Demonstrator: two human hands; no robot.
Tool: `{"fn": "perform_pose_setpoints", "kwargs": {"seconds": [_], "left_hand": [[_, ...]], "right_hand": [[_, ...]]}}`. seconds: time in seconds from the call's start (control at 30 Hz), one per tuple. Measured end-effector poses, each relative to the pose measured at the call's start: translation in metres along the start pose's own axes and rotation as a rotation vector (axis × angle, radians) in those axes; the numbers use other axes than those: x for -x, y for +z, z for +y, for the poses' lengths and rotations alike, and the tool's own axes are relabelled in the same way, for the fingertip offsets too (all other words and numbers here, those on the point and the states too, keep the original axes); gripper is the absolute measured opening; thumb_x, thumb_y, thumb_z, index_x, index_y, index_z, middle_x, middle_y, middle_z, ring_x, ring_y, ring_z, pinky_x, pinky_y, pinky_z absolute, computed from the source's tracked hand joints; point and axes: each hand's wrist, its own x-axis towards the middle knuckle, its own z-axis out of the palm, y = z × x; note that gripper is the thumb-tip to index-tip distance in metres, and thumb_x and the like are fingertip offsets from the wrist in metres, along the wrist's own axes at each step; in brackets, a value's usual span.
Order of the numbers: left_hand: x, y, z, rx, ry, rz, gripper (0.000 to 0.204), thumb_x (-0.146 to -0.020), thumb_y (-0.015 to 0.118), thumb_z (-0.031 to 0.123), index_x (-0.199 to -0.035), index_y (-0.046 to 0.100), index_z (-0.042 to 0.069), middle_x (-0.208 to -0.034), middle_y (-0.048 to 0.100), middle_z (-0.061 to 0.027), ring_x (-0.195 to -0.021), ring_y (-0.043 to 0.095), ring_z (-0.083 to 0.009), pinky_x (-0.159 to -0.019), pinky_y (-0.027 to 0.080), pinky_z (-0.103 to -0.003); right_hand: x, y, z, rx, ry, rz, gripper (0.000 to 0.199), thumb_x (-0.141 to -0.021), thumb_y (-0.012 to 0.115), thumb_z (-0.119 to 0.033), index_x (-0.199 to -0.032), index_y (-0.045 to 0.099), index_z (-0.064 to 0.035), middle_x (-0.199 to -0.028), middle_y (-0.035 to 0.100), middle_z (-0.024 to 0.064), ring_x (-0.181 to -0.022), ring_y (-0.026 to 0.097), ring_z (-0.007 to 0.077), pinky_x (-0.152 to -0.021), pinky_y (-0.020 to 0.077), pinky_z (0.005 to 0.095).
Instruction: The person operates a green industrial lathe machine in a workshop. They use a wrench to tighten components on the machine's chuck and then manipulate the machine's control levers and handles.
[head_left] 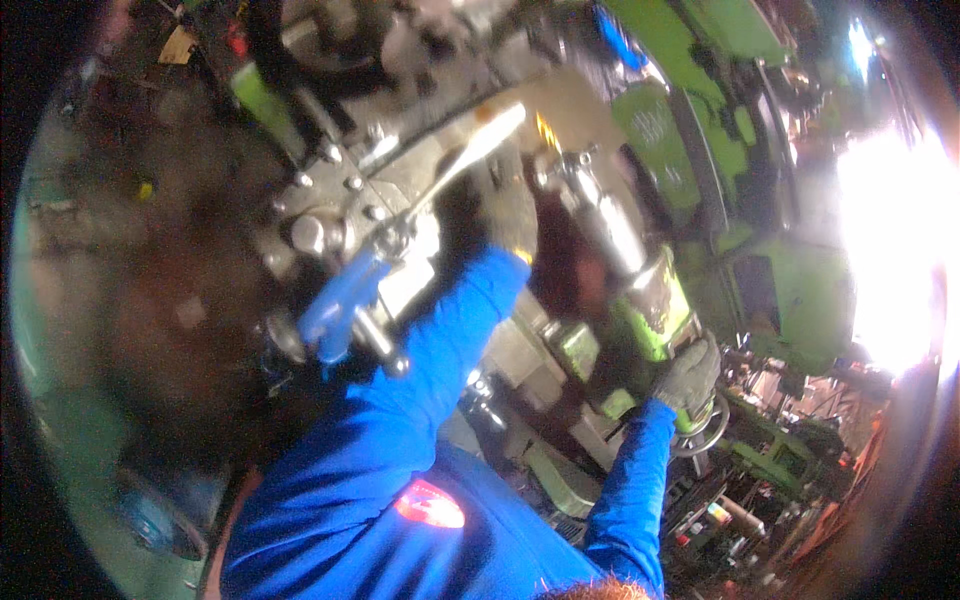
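Both my hands wear grey gloves and reach over a green metal lathe. My left hand (508, 205) stretches forward past the tool post, close to the workpiece area; its fingers are blurred, and I cannot tell what they touch. Beside it stands a long bright metal lever (465, 155), with a blue-handled part (345, 300) at its lower end. Over at the right, my right hand (690, 370) is closed over the rear of the green tailstock (655, 305), just above the handwheel (708, 430). A shiny steel cylinder (612, 228) points forward from the tailstock.
A round steel knob (312, 234) and a ball-ended handle (385, 350) stick up on the carriage at the left. Green machine housings (665, 140) rise at the far right. Clutter and loose metal parts (740, 515) lie at the lower right, near bright glare.
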Motion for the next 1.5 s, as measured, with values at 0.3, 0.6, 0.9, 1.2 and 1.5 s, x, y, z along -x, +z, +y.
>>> {"fn": "perform_pose_setpoints", "kwargs": {"seconds": [0.3,0.6,0.9,1.2,1.5], "left_hand": [[0.104,-0.042,0.012,0.366,0.079,-0.265,0.029,-0.094,0.062,0.011,-0.121,0.059,0.001,-0.116,0.062,-0.0174,-0.106,0.061,-0.0316,-0.096,0.048,-0.041],[0.189,-0.168,0.001,-0.101,0.594,-0.784,0.033,-0.085,0.067,0.023,-0.112,0.065,0.004,-0.106,0.068,-0.0173,-0.103,0.063,-0.0354,-0.095,0.048,-0.046],[0.233,-0.267,-0.052,-0.24,0.729,-0.584,0.033,-0.077,0.076,0.021,-0.103,0.067,0.003,-0.105,0.066,-0.0177,-0.102,0.063,-0.0375,-0.091,0.05,-0.045],[0.177,-0.34,-0.032,-0.104,0.551,-0.292,0.025,-0.097,0.061,0.023,-0.111,0.065,0.002,-0.107,0.066,-0.0186,-0.1,0.062,-0.0359,-0.092,0.048,-0.046],[0.077,-0.384,-0.094,-0.093,0.545,-0.288,0.027,-0.093,0.061,0.018,-0.113,0.063,0.0,-0.111,0.064,-0.0207,-0.105,0.06,-0.0379,-0.095,0.047,-0.047]], "right_hand": [[-0.019,0.021,0.047,0.179,-0.283,0.116,0.043,-0.099,0.045,-0.035,-0.12,0.068,-0.0059,-0.12,0.068,0.0181,-0.113,0.061,0.0375,-0.097,0.0471,0.0461],[-0.009,-0.011,0.02,0.163,-0.287,0.023,0.041,-0.096,0.048,-0.037,-0.117,0.07,-0.0088,-0.116,0.07,0.0166,-0.109,0.063,0.0364,-0.095,0.0484,0.0472],[-0.002,-0.034,0.018,-0.026,-0.177,-0.115,0.042,-0.094,0.054,-0.037,-0.113,0.069,-0.0039,-0.114,0.069,0.0216,-0.109,0.063,0.039,-0.096,0.0482,0.0486],[0.127,0.013,0.205,-0.126,0.094,0.456,0.051,-0.097,0.057,-0.034,-0.129,0.061,0.0049,-0.133,0.062,0.0237,-0.121,0.058,0.0396,-0.106,0.0433,0.0461],[0.288,0.012,0.367,-0.225,1.09,0.155,0.082,-0.089,0.058,-0.066,-0.112,0.067,0.0123,-0.109,0.071,0.0217,-0.098,0.067,0.0365,-0.089,0.0507,0.047]]}}
